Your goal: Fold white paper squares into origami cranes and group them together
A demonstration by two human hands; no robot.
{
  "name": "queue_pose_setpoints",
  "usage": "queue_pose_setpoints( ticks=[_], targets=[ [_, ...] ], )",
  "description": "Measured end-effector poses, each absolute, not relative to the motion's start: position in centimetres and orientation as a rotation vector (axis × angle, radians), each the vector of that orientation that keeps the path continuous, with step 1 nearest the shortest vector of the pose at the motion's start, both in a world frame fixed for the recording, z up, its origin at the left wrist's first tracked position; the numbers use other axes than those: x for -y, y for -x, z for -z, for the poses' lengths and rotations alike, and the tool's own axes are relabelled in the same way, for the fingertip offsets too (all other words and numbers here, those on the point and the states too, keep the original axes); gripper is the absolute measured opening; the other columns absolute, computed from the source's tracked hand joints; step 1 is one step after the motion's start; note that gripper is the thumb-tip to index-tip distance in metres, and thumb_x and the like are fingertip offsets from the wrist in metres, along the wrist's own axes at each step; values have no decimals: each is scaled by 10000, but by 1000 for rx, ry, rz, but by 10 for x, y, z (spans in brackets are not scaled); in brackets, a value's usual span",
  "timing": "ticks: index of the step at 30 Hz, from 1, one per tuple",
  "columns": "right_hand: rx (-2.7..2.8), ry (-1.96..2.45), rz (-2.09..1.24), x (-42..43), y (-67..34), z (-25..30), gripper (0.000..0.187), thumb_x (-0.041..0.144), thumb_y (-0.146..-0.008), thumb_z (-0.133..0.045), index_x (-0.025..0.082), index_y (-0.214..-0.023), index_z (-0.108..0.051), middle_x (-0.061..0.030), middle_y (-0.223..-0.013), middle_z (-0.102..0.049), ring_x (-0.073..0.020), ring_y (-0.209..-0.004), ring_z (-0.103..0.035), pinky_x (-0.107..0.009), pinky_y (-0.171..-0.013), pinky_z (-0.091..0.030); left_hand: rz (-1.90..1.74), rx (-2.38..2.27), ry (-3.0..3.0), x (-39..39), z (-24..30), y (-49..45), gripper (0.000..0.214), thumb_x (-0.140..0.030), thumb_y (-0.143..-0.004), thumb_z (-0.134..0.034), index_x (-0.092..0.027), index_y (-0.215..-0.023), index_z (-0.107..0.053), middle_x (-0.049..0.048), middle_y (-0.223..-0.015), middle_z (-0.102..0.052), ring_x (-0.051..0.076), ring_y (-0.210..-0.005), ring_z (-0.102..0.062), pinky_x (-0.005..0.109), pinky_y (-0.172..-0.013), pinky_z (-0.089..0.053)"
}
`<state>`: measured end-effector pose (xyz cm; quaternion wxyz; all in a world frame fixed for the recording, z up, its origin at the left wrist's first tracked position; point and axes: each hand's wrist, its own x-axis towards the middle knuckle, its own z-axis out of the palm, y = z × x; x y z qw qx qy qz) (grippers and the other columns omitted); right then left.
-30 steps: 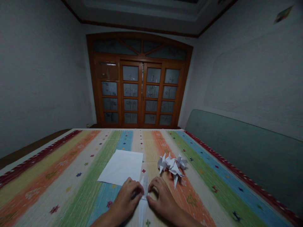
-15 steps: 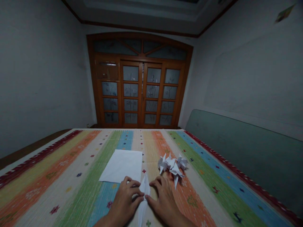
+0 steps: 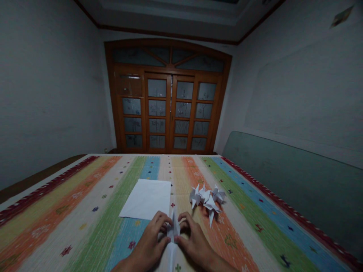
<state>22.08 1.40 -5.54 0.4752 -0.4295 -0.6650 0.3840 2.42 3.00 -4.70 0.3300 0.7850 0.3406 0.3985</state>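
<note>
In the head view, the left hand [image 3: 149,241] and right hand [image 3: 195,241] have drawn their fingers [image 3: 161,220] in closer, pinching the folded white paper [image 3: 173,230] between them (its tail runs to 6 o'clock), with a plain sheet [image 3: 146,199] at 11 o'clock and paper cranes [image 3: 207,200] at 1 o'clock

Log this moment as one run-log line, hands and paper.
left hand: holds folded white paper | right hand: holds same paper | beside: blank paper sheet, origami birds | surface: striped bedcover
</note>
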Motion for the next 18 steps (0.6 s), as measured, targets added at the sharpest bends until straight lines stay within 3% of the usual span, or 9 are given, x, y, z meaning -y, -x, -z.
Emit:
queue_pose_setpoints(
  ticks=[3,6,10,12,15,18],
  targets=[
    [1570,962,-1007,-13,-217,52,332,234,-789,-704,239,-1074,-534,25,-772,-719,-187,-704,-681,-253,-632,-489,-1100,-865,-1970,-29,49,-25,367,-47,-807,-582,-224,-1129,-590,49,-1054,-649,212,-917,-664,326,-831,-546],
    [1512,946,-998,-12,-216,49,288,229,-826,-695,226,-1099,-603,-12,-839,-758,-207,-770,-722,-272,-680,-529,-1165,-939,-1893,-30,49,-25,444,-134,-844,-643,-225,-1266,-542,33,-1009,-684,186,-771,-674,305,-756,-549],
    [1528,974,-819,-12,-219,51,84,211,-842,-682,200,-898,-744,-64,-859,-789,-241,-818,-753,-306,-732,-575,-1122,-1027,-1990,-31,42,-25,146,-305,-887,-700,-205,-987,-735,22,-824,-709,188,-682,-653,269,-650,-498],
    [1546,994,-661,-12,-221,54,82,197,-834,-691,201,-841,-772,-60,-803,-790,-232,-759,-749,-291,-693,-577,-1083,-1060,-2030,-30,40,-25,213,-394,-921,-684,-205,-905,-781,10,-689,-700,183,-614,-638,256,-603,-471],
    [1590,946,-468,-10,-223,56,101,187,-849,-690,208,-813,-782,-45,-734,-785,-209,-661,-736,-263,-619,-576,-1112,-1102,-2007,-24,42,-25,318,-484,-957,-634,-220,-1008,-805,-27,-535,-666,164,-479,-604,238,-540,-465],
    [1622,842,-357,-7,-224,54,122,176,-877,-684,223,-810,-775,-36,-712,-792,-204,-620,-750,-253,-582,-590,-1221,-1124,-2041,-16,45,-24,357,-551,-964,-610,-261,-1006,-814,-21,-579,-729,163,-479,-641,238,-568,-518]
  ],
)
